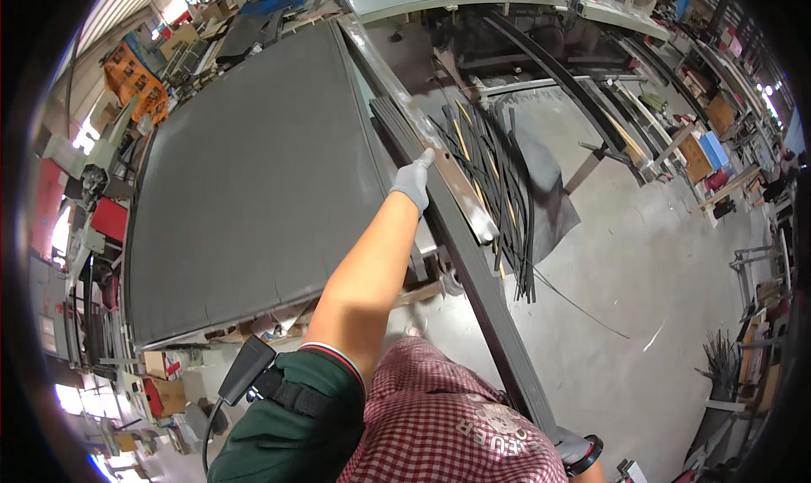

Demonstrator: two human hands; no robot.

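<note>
A long stack of dark grey strips (pixel 481 293) runs slantwise from beside the big table down to my right side. My left hand (pixel 412 184), in a light grey glove, is closed over its upper part, thumb along the top. Close to the strips' near end is my right hand (pixel 573 446), also gloved, with a black band at the wrist. It grips the stack from the side, its fingers mostly hidden. A metal bar (pixel 460 187) lies along the strips' right side.
A wide table with a dark grey sheet top (pixel 253 196) fills the left. Loose black and yellowish strips (pixel 498 170) lie in a heap right of the metal bar. Curved dark rails (pixel 557 78) stand beyond. Cluttered shelves (pixel 760 314) line the right edge.
</note>
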